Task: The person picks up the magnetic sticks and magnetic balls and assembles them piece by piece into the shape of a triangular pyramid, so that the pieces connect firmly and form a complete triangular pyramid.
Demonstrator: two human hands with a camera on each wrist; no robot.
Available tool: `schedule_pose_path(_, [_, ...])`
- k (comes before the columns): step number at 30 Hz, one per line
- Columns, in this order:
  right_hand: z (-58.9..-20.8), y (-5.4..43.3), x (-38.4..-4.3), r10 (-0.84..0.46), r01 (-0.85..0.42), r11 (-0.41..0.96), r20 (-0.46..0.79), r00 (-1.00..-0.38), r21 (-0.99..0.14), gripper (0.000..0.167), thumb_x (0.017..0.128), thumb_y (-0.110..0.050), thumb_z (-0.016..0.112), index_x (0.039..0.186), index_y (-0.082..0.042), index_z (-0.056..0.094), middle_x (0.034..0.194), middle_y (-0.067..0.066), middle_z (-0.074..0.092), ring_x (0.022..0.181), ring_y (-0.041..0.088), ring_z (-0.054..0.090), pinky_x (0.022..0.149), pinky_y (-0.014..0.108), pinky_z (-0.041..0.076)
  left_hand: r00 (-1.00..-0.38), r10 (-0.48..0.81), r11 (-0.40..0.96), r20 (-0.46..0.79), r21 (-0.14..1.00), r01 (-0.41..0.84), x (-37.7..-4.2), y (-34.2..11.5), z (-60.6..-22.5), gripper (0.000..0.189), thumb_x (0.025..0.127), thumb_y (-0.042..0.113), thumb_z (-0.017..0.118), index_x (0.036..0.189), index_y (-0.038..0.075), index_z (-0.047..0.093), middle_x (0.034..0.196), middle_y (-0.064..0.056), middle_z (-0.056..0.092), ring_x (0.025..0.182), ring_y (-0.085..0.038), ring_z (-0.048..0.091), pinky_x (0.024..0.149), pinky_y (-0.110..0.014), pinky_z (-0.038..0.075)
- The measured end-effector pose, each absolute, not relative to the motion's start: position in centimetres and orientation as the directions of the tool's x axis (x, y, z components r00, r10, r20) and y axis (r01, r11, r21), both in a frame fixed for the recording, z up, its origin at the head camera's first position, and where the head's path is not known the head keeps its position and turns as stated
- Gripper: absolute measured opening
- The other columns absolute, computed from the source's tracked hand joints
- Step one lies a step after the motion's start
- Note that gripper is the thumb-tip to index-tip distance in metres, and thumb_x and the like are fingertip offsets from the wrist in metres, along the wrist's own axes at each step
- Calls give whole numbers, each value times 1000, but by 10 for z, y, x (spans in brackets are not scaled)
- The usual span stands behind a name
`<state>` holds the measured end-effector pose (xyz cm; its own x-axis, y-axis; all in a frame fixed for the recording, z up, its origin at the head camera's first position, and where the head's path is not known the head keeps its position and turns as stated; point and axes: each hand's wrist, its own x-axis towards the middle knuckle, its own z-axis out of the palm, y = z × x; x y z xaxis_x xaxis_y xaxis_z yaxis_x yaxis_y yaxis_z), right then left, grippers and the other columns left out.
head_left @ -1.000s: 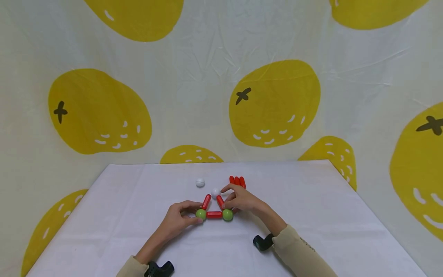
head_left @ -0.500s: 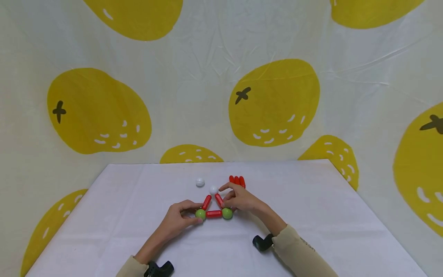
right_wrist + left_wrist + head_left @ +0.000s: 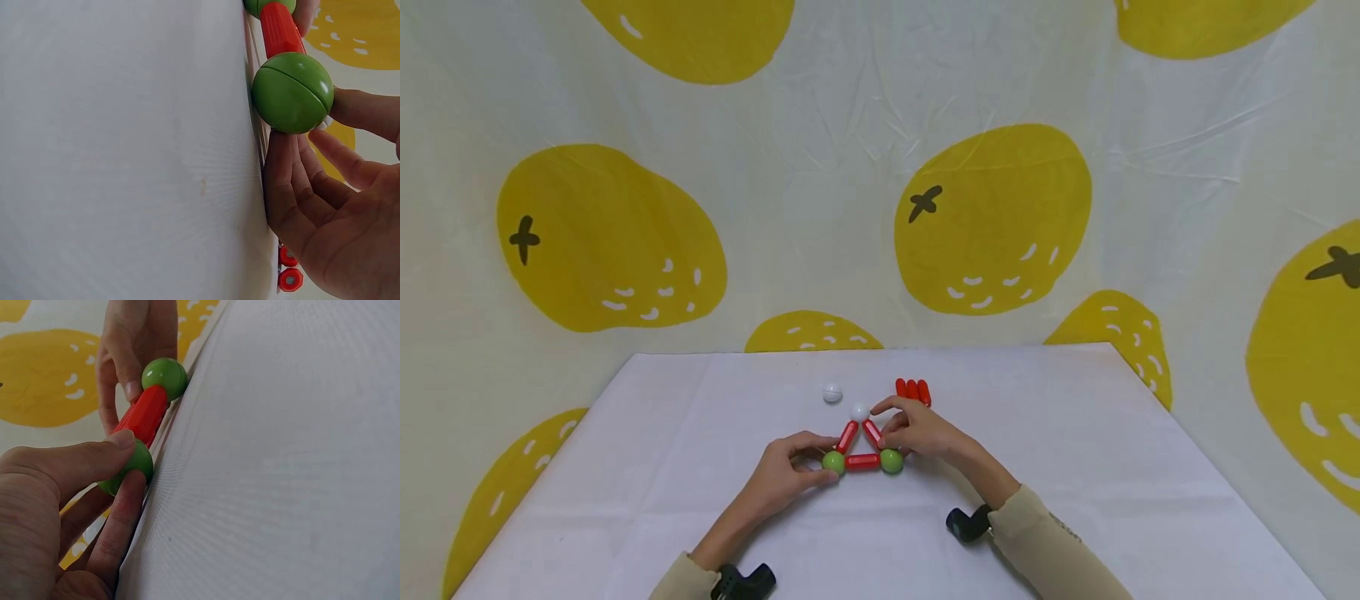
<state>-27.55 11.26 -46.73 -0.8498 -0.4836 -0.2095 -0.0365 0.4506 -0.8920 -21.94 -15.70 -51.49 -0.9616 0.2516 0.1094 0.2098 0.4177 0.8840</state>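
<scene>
A triangle of red magnetic rods and balls lies between the hands in the head view. Green balls sit at its two near corners, the left ball (image 3: pixel 834 462) and the right ball (image 3: pixel 292 94), joined by a red rod (image 3: pixel 862 462). At the far corner is a white ball (image 3: pixel 860 412), between the tips of the left slanted rod (image 3: pixel 847 437) and the right slanted rod (image 3: pixel 872 431). My left hand (image 3: pixel 786 467) pinches the left green ball between thumb and fingers. My right hand (image 3: pixel 921 431) pinches the right slanted rod near the green ball, its index finger reaching to the white ball.
Behind the triangle, a second white ball (image 3: pixel 832 392) lies on the white-covered table (image 3: pixel 865 542). Several spare red rods (image 3: pixel 913 390) stand side by side just beyond my right hand. A curtain (image 3: pixel 820 183) with yellow fruit prints hangs behind the table.
The white corner ball has shifted left and slightly away, and the right slanted rod has swung left with it, narrowing the far corner. My left hand has stayed in place.
</scene>
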Motion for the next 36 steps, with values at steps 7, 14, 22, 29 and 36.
schedule_pose_path(7, [-469, 114, -277, -497, -40, 447, -211, -842, -894, 43, 95, -10, 70, 137, -8, 58, 102, 8, 73, 85, 16, 65, 71, 27, 57, -971, 228, 431, 79, 885, 173, -218, -156, -513, 34, 82, 26, 88, 114, 25, 77, 109, 5, 75, 98, -12, 66, 73, -22, 55])
schedule_pose_path(14, [-469, 114, -278, -495, -41, 454, -214, -842, -890, 43, 95, -10, 70, 137, -8, 59, 102, 7, 73, 86, 17, 66, 73, 29, 58, -977, 205, 439, 66, 885, 152, -219, -156, -514, 30, 80, 26, 89, 108, 24, 78, 105, 4, 75, 98, -16, 65, 72, -22, 55])
schedule_pose_path(22, [-468, 114, -277, -480, -35, 479, -229, -847, -877, 44, 95, -12, 71, 138, -7, 61, 104, 8, 73, 89, 17, 66, 75, 30, 59, -975, 206, 420, 80, 893, 162, -220, -156, -515, 29, 80, 23, 89, 108, 23, 79, 104, 4, 76, 96, -10, 66, 73, -21, 54])
schedule_pose_path(29, [-468, 113, -277, -484, -45, 496, -234, -843, -867, 44, 95, -12, 71, 137, -4, 61, 105, 10, 72, 88, 17, 65, 76, 31, 60, -969, 227, 393, 97, 901, 183, -219, -155, -514, 29, 83, 22, 87, 111, 18, 79, 108, -1, 77, 97, -10, 66, 73, -20, 54])
schedule_pose_path(36, [-468, 113, -276, -473, -35, 502, -240, -848, -864, 43, 95, -12, 71, 137, -5, 62, 104, 9, 72, 88, 17, 66, 75, 29, 59, -971, 222, 387, 88, 906, 171, -218, -155, -513, 30, 83, 21, 87, 111, 18, 78, 108, -1, 76, 98, -14, 66, 73, -20, 53])
